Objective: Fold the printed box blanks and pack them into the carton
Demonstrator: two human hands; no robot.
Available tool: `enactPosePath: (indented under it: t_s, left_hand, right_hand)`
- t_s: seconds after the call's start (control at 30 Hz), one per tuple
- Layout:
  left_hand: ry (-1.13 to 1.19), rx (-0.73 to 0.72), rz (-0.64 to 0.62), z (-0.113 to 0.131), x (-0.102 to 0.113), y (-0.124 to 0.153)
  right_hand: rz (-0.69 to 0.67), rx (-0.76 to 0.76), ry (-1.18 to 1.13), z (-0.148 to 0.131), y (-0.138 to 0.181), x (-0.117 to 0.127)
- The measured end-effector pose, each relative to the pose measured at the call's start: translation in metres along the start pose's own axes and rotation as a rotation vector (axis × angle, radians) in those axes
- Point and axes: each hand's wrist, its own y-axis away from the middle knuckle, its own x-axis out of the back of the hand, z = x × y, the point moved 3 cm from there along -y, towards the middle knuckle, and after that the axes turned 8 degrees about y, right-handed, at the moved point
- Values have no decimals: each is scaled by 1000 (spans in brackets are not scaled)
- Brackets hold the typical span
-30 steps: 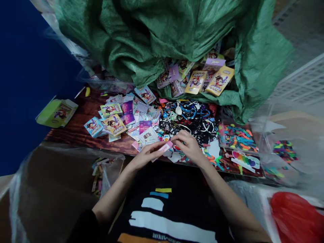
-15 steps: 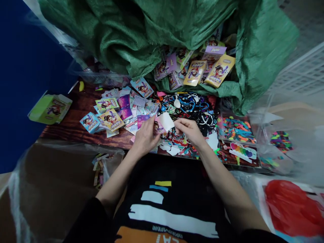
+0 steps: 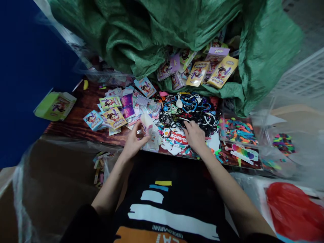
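My left hand (image 3: 133, 141) is closed round a small pink and white box (image 3: 146, 126), held upright over the near edge of the wooden table (image 3: 73, 126). My right hand (image 3: 194, 135) reaches forward, fingers bent, onto a heap of dark and coloured bands (image 3: 192, 111); what its fingertips touch is hidden. Between my hands lie stickers, one red and white (image 3: 178, 138). Flat printed packets with a cartoon figure (image 3: 112, 118) are spread left of the box.
A green woven sack (image 3: 141, 37) spills more packets (image 3: 217, 76) at the back. A clear tray of coloured bits (image 3: 236, 131) sits right, a green box (image 3: 55, 106) far left, a clear bag (image 3: 60, 175) by my left arm, a red bag (image 3: 293, 212) lower right.
Both hands were together on the small pink piece. Now the left hand alone holds it as an upright box, and the right hand has moved forward onto the band heap.
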Motion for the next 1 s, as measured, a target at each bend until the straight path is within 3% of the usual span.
enactPosePath:
  t_s: [0.3,0.4,0.5,0.67,0.83,1.0]
  left_hand:
    - [18,62,-15,-7,-4,5]
    - [50,79,-14,-4,0,9]
    - [97,108,4,-2,8,11]
    - [214,121,53,-5,20,11]
    - [270,153,50,-9,27,22]
    - [334,207,53,-9,25,33]
  right_hand:
    - [40,-145,62,27,-64,14]
    - [67,-48,-38,26,-51,23]
    - [156,44,-108,19,-13,27]
    - [65,173,-69,-3,38,7]
    - [28,103,-115,2,35,-3]
    - [63,-118,-433,33,23,10]
